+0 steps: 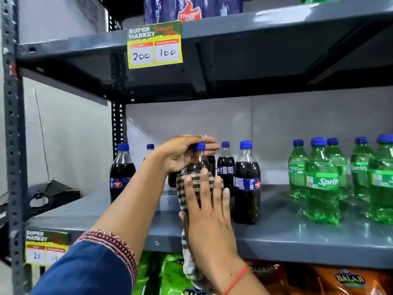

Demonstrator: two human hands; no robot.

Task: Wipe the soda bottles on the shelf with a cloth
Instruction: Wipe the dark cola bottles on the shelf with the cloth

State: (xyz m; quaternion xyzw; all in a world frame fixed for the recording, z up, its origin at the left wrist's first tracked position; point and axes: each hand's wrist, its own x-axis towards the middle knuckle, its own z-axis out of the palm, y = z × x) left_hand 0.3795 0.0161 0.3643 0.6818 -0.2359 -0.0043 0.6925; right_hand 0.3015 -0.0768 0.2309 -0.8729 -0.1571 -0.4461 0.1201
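Several dark cola bottles with blue caps stand on the grey middle shelf (297,233). My left hand (180,154) grips the neck and cap of one cola bottle (200,160) near the shelf's front. My right hand (208,211) presses a brown-and-white checked cloth (187,184) flat against that bottle's body, and the cloth's tail hangs below the shelf edge. Most of this bottle is hidden by cloth and hands. Other cola bottles stand to the left (121,173) and right (247,184) of it.
Several green Sprite bottles (322,182) stand at the shelf's right. The upper shelf carries a yellow price tag (154,44). Snack bags (348,279) fill the shelf below. A slotted metal upright (12,145) runs down the left.
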